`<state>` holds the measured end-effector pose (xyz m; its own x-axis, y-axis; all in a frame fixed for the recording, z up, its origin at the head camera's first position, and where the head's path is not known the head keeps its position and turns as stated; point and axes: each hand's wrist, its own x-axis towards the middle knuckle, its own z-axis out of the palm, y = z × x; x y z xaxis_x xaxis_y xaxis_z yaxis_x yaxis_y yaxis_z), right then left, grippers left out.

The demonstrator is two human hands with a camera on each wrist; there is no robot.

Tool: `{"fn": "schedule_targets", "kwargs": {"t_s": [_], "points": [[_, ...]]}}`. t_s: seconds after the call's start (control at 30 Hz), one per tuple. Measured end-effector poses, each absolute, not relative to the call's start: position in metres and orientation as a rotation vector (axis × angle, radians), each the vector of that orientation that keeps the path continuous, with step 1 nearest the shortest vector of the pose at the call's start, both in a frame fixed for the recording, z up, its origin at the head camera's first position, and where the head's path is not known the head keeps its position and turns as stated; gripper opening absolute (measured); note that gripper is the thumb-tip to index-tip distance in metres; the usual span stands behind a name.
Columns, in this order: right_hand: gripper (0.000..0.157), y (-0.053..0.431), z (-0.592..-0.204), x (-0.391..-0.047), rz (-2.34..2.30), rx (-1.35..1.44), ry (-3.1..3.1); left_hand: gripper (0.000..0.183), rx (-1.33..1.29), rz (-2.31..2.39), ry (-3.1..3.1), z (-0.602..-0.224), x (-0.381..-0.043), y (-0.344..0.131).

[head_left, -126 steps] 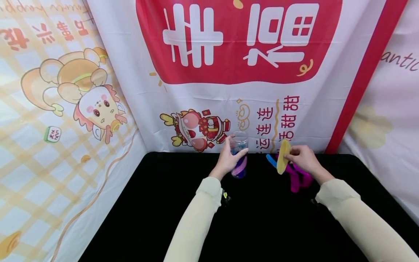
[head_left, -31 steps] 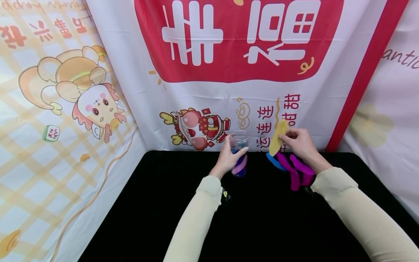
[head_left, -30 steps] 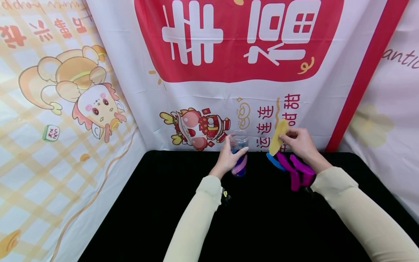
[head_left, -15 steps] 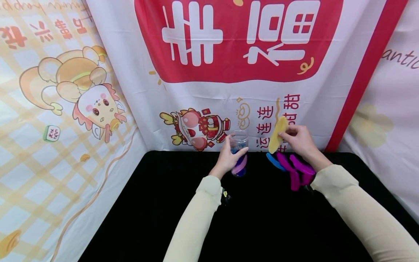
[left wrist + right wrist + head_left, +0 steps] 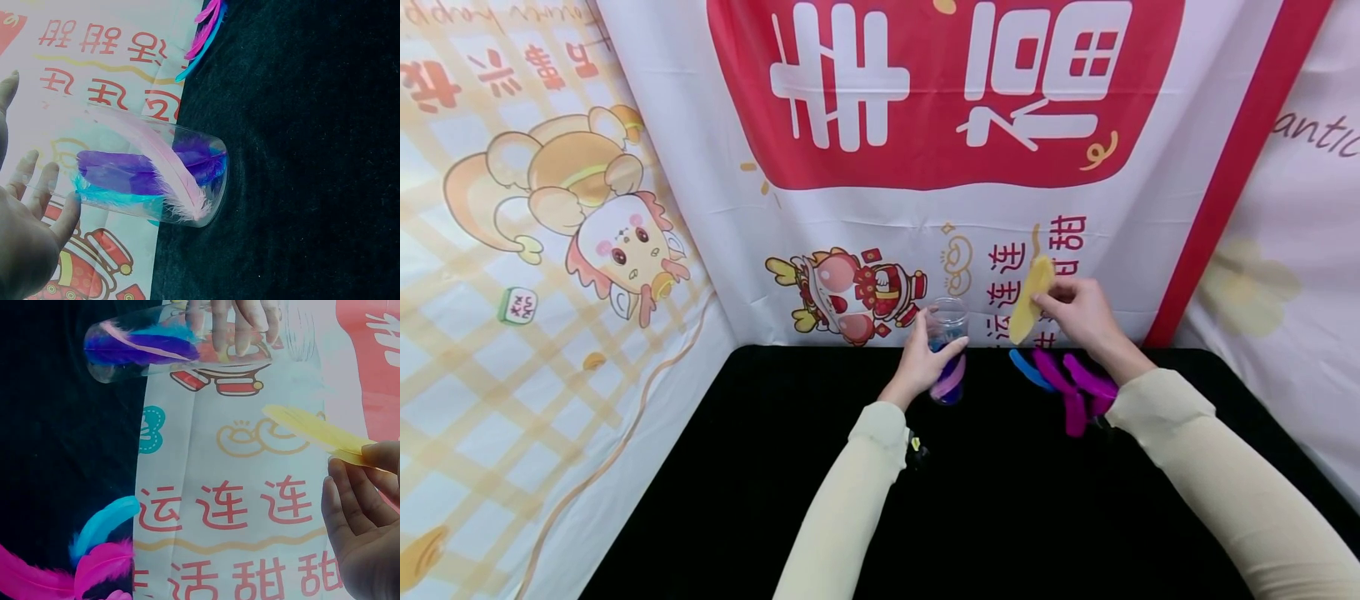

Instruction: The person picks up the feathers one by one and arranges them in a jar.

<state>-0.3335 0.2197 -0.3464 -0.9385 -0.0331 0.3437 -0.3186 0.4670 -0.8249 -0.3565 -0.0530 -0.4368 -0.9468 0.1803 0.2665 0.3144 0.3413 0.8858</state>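
Note:
My left hand (image 5: pixel 919 360) grips a clear cup (image 5: pixel 950 313) standing upright on the black table, the thumb across its front. Inside it, the left wrist view shows a pale pink feather (image 5: pixel 167 156), a purple feather (image 5: pixel 115 170) and a light blue feather (image 5: pixel 122 198). Between thumb and fingers, my right hand (image 5: pixel 1086 318) pinches a yellow feather (image 5: pixel 1032 298) by one end. That feather slants in the air to the right of the cup, apart from it and above the loose feathers. Several magenta feathers (image 5: pixel 1075 410) and a blue feather (image 5: pixel 1030 371) lie below the right hand.
The black cloth-covered table (image 5: pixel 970 517) runs up to a printed white and red backdrop (image 5: pixel 850 217). A checked printed sheet (image 5: pixel 550 333) hangs along the left side. Near my left cuff a small black object (image 5: pixel 917 454) with a yellow mark shows.
My right hand has lifted the yellow feather from low over the loose feathers, up and left toward the cup. The left hand and cup have stayed in place.

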Motion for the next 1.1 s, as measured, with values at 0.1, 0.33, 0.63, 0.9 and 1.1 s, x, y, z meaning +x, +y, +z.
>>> {"fn": "schedule_targets", "kwargs": {"t_s": [0.1,0.33,0.63,0.9,1.1], "points": [[0.036,0.218,-0.345,-0.334,1.465,0.316,-2.445,0.077,-0.461,-1.672,-2.473,-0.437,-0.357,-0.053],[0.032,0.213,-0.340,-0.335,1.434,0.286,-2.439,0.076,-0.468,-1.681,-2.475,-0.438,-0.358,-0.053],[0.031,0.209,-0.337,-0.334,1.382,0.321,-2.424,0.077,-0.454,-1.680,-2.476,-0.437,-0.357,-0.053],[0.030,0.206,-0.334,-0.335,1.379,0.336,-2.424,0.077,-0.447,-1.681,-2.479,-0.438,-0.356,-0.053],[0.028,0.202,-0.330,-0.336,1.390,0.300,-2.438,0.077,-0.446,-1.701,-2.482,-0.435,-0.354,-0.054]]}}
